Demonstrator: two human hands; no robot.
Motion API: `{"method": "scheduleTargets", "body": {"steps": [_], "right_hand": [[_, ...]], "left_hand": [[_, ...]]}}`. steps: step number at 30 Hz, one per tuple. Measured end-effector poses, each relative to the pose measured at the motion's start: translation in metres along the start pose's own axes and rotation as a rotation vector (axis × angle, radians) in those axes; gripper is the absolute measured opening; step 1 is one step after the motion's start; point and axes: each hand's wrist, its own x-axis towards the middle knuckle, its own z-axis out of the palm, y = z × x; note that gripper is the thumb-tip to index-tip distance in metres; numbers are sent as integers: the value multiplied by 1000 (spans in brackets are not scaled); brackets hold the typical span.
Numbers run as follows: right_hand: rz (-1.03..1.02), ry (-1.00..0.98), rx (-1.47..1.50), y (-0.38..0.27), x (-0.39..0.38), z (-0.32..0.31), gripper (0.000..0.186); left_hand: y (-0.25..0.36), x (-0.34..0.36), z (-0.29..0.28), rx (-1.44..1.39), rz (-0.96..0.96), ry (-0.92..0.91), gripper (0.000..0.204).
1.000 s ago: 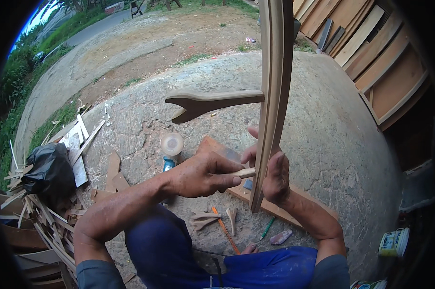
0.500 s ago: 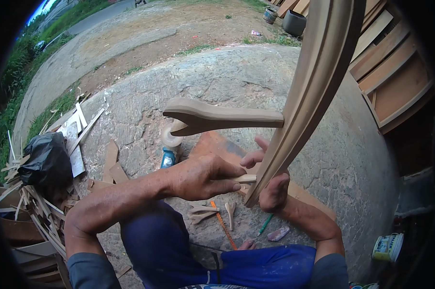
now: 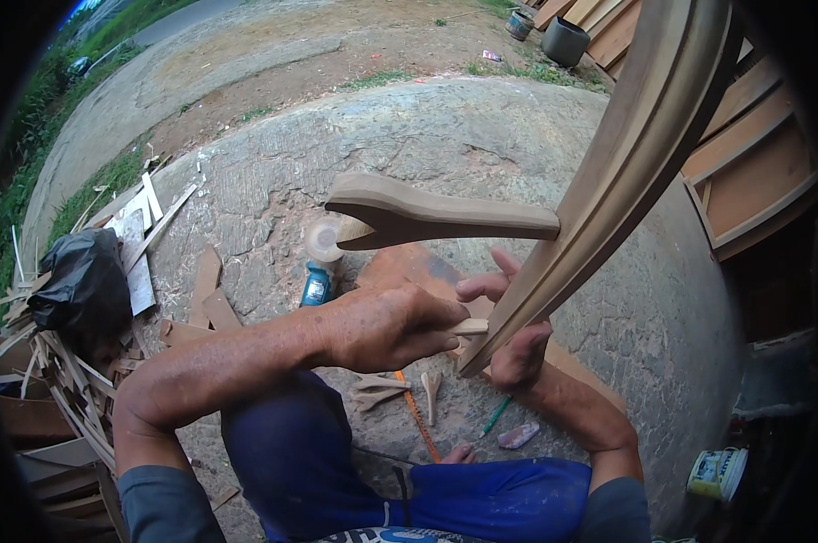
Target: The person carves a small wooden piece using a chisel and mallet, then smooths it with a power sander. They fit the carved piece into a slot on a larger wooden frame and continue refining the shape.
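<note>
A long, curved, grooved wooden rail [image 3: 608, 172] slants up to the upper right. My right hand [image 3: 520, 356] is closed around its lower end, some fingers behind it. From the rail's left side juts a wooden piece with a forked end [image 3: 445, 213]. In a pinch, my left hand [image 3: 386, 328] holds a small pale wooden piece [image 3: 470, 327], whose tip is at the rail's left edge near its bottom; whether it goes into the rail cannot be made out. Below my hands, several small forked wooden pieces [image 3: 432, 398] lie on the ground.
An orange ruler [image 3: 416, 421], a green pencil [image 3: 495, 416] and a blue power tool [image 3: 317, 282] are on the rough concrete. Wood scraps [image 3: 74, 389] and a black plastic bag [image 3: 79, 281] are piled at left. Wooden panels [image 3: 757, 172] lean at right, above a white tub [image 3: 718, 474].
The rail's upper part and the forked piece have shifted right in the view, with the rail leaning a little more. Both hands keep their hold, and the background has shifted slightly.
</note>
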Motion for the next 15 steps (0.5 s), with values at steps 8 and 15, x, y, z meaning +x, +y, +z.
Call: {"method": "scheduleTargets", "body": {"steps": [8,15], "right_hand": [[236,-47,345,-21,11,-4,76],[381,-164,407,-54,1,-7,52]], "left_hand": [[-5,-2,-7,-87,25,-102,33],[34,-18,-4,-755,-529,-302,39]]}}
